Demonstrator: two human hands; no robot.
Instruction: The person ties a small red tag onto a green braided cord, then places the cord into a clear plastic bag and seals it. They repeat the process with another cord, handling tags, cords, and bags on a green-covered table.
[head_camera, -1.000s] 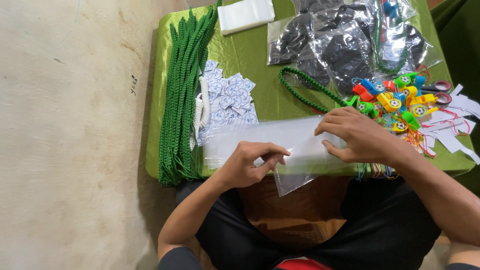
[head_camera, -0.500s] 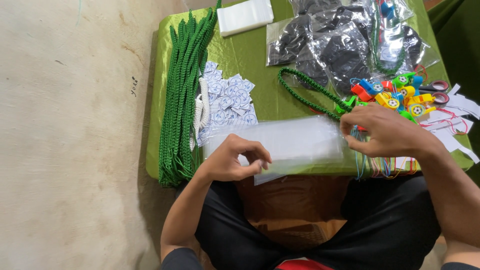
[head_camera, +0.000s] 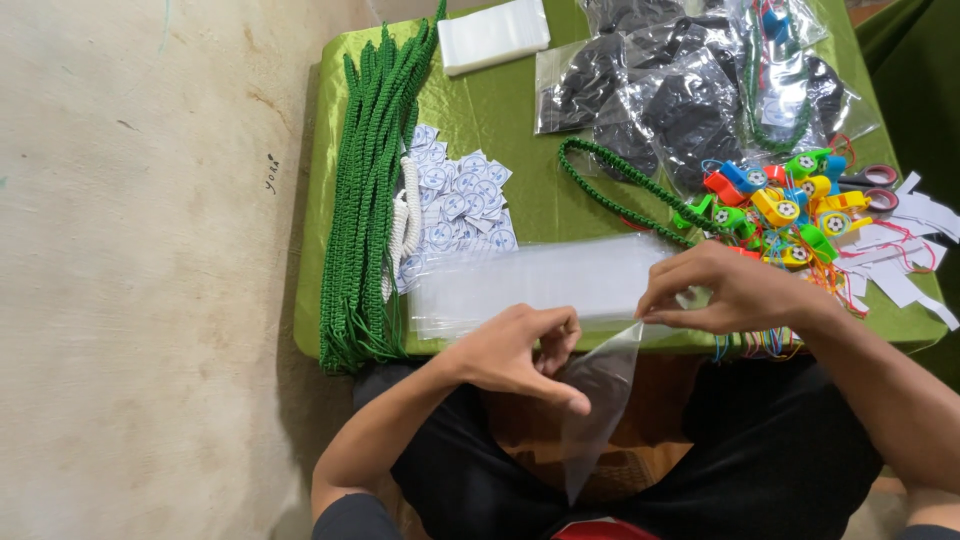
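Two hands pull one clear bag off the stack at the desk edge.

The right hand (head_camera: 735, 295) pinches the top corner of the clear plastic bag (head_camera: 598, 400), which hangs down over the lap. The left hand (head_camera: 520, 352) is half curled, fingers touching the bag's edge w/o a firm grip. The bag stack (head_camera: 540, 285) lies at 12 o'clock of the left hand; green cords (head_camera: 365, 190) at 10 o'clock, coloured whistles (head_camera: 785, 205) at 1 o'clock.

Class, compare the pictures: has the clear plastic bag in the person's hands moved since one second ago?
Yes. The clear bag has come off the bag stack and now hangs below the table edge, pinched by the right hand.
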